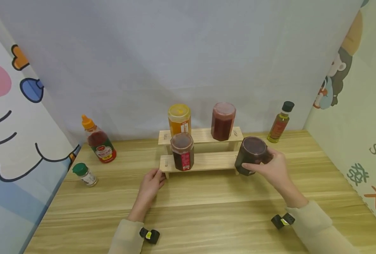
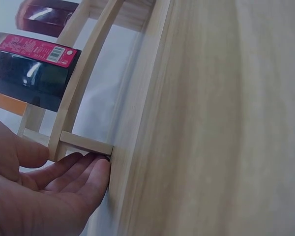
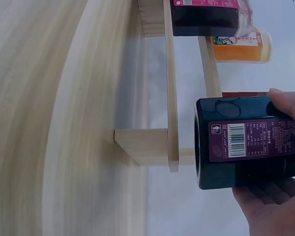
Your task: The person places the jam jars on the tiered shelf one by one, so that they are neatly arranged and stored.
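A two-tier wooden rack stands mid-table. My right hand grips a dark jar with a purple label, held just off the right end of the lower shelf, near its leg. My left hand rests at the rack's left end, its straight fingers touching the leg under the lower shelf. A dark jar with a red label stands on the lower shelf. An orange jar and a red jar stand on the upper shelf.
A red sauce bottle with an orange cap and a small green-capped shaker stand at the left. An oil bottle with a black cap stands at the back right. Fabric walls close in the wooden table on three sides.
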Demonstrator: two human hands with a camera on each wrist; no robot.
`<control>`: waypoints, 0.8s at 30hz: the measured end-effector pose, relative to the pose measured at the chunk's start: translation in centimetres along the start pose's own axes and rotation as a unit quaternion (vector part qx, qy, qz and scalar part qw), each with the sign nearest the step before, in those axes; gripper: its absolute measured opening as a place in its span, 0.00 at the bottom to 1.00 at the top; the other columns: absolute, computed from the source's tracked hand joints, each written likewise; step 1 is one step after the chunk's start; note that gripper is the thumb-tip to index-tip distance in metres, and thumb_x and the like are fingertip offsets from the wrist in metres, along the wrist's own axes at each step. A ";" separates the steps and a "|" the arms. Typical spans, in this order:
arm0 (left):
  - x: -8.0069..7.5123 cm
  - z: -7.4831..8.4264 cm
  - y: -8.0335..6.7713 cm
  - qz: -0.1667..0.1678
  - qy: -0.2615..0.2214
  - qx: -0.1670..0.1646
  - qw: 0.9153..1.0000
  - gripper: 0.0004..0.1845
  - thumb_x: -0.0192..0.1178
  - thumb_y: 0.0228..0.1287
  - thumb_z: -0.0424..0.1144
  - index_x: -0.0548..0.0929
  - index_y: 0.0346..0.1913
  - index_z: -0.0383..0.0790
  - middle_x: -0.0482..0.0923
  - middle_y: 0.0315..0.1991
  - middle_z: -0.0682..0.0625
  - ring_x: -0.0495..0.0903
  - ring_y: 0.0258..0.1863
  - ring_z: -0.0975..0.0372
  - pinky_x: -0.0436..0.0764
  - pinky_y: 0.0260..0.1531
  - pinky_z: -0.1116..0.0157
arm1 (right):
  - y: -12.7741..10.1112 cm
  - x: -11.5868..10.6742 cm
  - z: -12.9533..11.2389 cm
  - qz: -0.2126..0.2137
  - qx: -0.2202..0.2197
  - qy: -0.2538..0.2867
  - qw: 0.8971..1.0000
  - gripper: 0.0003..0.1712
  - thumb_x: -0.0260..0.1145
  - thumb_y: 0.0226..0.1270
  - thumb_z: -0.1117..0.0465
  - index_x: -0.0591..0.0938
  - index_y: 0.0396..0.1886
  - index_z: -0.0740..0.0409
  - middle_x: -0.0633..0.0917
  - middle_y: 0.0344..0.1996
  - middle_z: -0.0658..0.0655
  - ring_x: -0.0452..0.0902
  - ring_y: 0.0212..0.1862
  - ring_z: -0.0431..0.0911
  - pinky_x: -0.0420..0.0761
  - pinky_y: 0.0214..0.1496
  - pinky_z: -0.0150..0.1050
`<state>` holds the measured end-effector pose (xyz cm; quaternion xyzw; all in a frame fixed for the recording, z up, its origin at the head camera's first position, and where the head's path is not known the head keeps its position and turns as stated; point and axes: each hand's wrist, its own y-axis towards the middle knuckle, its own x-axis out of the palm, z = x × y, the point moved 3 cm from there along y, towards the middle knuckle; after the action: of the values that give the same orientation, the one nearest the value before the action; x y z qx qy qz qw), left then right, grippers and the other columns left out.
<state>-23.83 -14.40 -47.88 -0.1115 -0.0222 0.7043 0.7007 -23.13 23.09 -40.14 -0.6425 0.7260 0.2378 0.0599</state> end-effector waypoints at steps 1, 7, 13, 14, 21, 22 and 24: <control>0.0 0.0 0.0 0.001 0.000 -0.001 1.000 0.22 0.38 0.76 0.39 0.65 0.63 0.26 0.69 0.60 0.32 0.71 0.60 0.46 0.75 0.58 0.56 | 0.1 0.2 -0.1 -0.001 0.002 0.003 1.000 0.31 0.81 0.40 0.58 0.81 0.48 0.57 0.84 0.34 0.46 0.76 0.32 0.38 0.79 0.33 0.27; 0.0 -0.1 0.0 0.000 -0.004 -0.002 1.000 0.23 0.38 0.76 0.40 0.64 0.64 0.25 0.69 0.60 0.32 0.71 0.60 0.46 0.74 0.59 0.56 | 0.8 1.4 -0.6 -0.009 -0.001 0.019 1.000 0.33 0.81 0.40 0.58 0.80 0.50 0.57 0.84 0.35 0.46 0.77 0.34 0.38 0.79 0.35 0.29; -0.1 -0.1 0.0 -0.005 -0.003 0.002 1.000 0.23 0.39 0.76 0.39 0.64 0.63 0.25 0.69 0.59 0.31 0.70 0.60 0.46 0.75 0.58 0.56 | 1.1 2.4 -0.7 -0.016 -0.007 0.020 1.000 0.34 0.81 0.40 0.59 0.80 0.52 0.56 0.83 0.36 0.46 0.77 0.34 0.37 0.79 0.33 0.28; -0.1 -0.1 0.0 -0.006 -0.003 0.002 1.000 0.23 0.38 0.76 0.39 0.64 0.63 0.25 0.69 0.59 0.31 0.70 0.60 0.46 0.75 0.58 0.56 | 1.2 2.6 -0.7 -0.017 -0.008 0.022 1.000 0.34 0.81 0.40 0.59 0.79 0.52 0.56 0.83 0.36 0.47 0.77 0.33 0.37 0.78 0.33 0.28; -0.1 -0.2 0.1 -0.004 -0.004 0.001 1.000 0.23 0.39 0.76 0.39 0.64 0.63 0.24 0.69 0.59 0.31 0.70 0.60 0.45 0.74 0.58 0.56 | 1.8 4.1 -0.8 -0.017 -0.016 0.048 0.999 0.35 0.81 0.39 0.59 0.80 0.52 0.56 0.84 0.39 0.49 0.77 0.35 0.37 0.79 0.35 0.27; -0.1 -0.2 0.0 -0.004 -0.004 0.001 1.000 0.23 0.39 0.76 0.39 0.64 0.63 0.25 0.69 0.59 0.31 0.71 0.60 0.45 0.74 0.58 0.56 | 1.8 4.3 -0.8 -0.017 -0.019 0.051 0.998 0.35 0.81 0.40 0.60 0.80 0.52 0.57 0.84 0.39 0.50 0.78 0.35 0.37 0.79 0.35 0.27; 0.0 -0.1 0.0 -0.004 -0.003 0.000 1.000 0.23 0.39 0.76 0.39 0.65 0.63 0.24 0.69 0.59 0.31 0.71 0.60 0.45 0.74 0.58 0.56 | 1.8 4.6 -0.9 -0.015 -0.026 0.055 0.998 0.34 0.81 0.39 0.60 0.80 0.51 0.58 0.84 0.39 0.52 0.78 0.35 0.38 0.79 0.35 0.27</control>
<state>-23.82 -14.44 -48.01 -0.1092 -0.0244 0.7019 0.7034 -25.44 18.69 -40.70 -0.6669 0.7119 0.2200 0.0071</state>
